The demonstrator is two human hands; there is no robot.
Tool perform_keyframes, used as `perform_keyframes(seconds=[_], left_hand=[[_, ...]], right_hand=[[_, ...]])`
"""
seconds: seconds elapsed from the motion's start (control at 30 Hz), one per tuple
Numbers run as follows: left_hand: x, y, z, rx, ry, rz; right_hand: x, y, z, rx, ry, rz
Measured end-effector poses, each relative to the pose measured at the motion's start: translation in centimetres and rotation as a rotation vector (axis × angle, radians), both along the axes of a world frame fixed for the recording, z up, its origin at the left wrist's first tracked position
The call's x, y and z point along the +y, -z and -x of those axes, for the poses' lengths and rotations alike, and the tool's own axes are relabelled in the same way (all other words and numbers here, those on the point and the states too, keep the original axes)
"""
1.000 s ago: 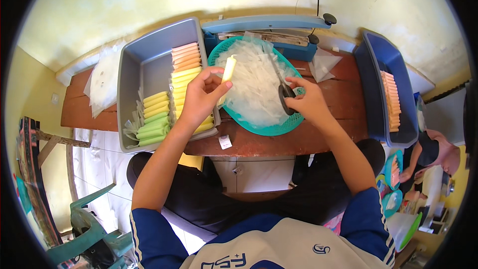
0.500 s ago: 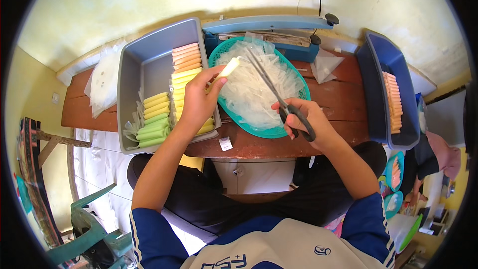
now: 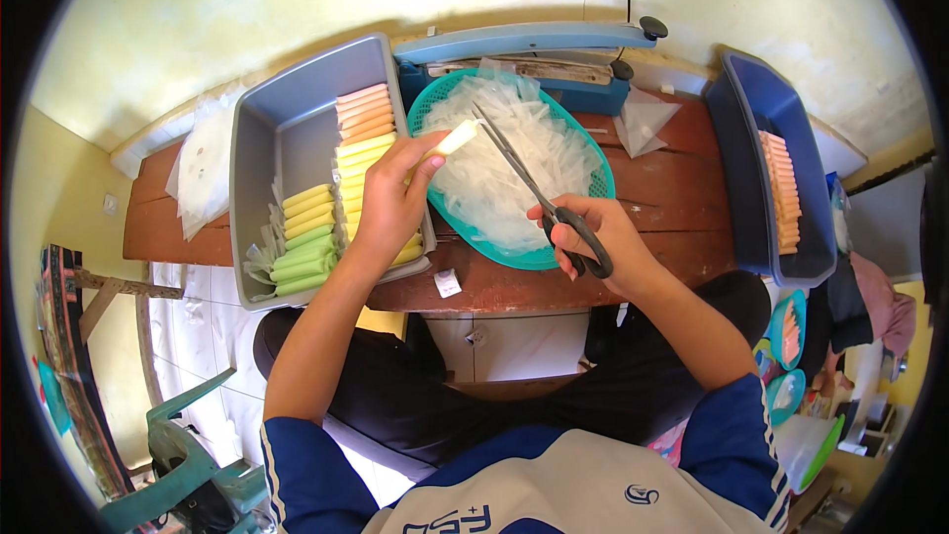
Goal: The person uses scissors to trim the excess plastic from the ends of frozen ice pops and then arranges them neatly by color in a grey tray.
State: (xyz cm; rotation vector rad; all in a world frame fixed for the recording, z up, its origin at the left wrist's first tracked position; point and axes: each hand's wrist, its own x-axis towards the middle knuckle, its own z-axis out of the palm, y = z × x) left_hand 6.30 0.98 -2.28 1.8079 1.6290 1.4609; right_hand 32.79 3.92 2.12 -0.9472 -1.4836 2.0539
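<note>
My left hand [image 3: 395,188] is shut on a pale yellow filled plastic tube [image 3: 459,138], tilted with its thin end up and right. My right hand [image 3: 593,237] grips the black handles of a pair of scissors [image 3: 519,170]; the slightly parted blades point up-left beside the tube's tip. Beneath both lies a turquoise perforated basket [image 3: 593,163] heaped with clear plastic pieces [image 3: 524,129]. A grey tub [image 3: 306,109] at the left holds rows of pink, yellow and green tubes [image 3: 316,257]. The basket stands on a brown wooden table [image 3: 672,227].
A blue sealing machine [image 3: 539,35] stands behind the basket. A dark blue tub [image 3: 751,99] with pink tubes is at the right, plastic sheets [image 3: 203,158] at the left. Another person [image 3: 875,311] is among turquoise basins at the far right. A green chair [image 3: 173,445] is lower left.
The scissors have swung from upright to a diagonal with the blades by the tube's tip. My right hand dropped lower, then rose slightly. The tube in my left hand now leans further right.
</note>
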Motion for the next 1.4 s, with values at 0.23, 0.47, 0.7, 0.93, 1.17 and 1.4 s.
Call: perform_keyframes(seconds=[0.23,0.47,0.7,0.93,1.17,1.4], left_hand=[[-0.15,-0.24,-0.11,0.037,0.014,0.024],[-0.12,-0.25,-0.12,0.043,0.026,0.018],[-0.20,-0.66,-0.21,0.050,0.029,0.017],[-0.28,-0.61,-0.19,0.059,0.028,0.020],[-0.26,-0.70,-0.29,0.076,0.026,0.013],[-0.32,-0.48,-0.19,0.076,0.026,0.015]], right_hand=[[0.04,0.48,0.01,-0.018,0.016,0.001],[0.22,0.58,-0.07,-0.013,0.025,0.007],[0.22,0.75,-0.17,-0.023,0.029,-0.016],[0.14,0.49,-0.04,-0.027,0.043,-0.013],[0.19,0.73,-0.14,-0.050,0.060,-0.033],[0.21,0.89,-0.05,-0.068,0.064,-0.035]])
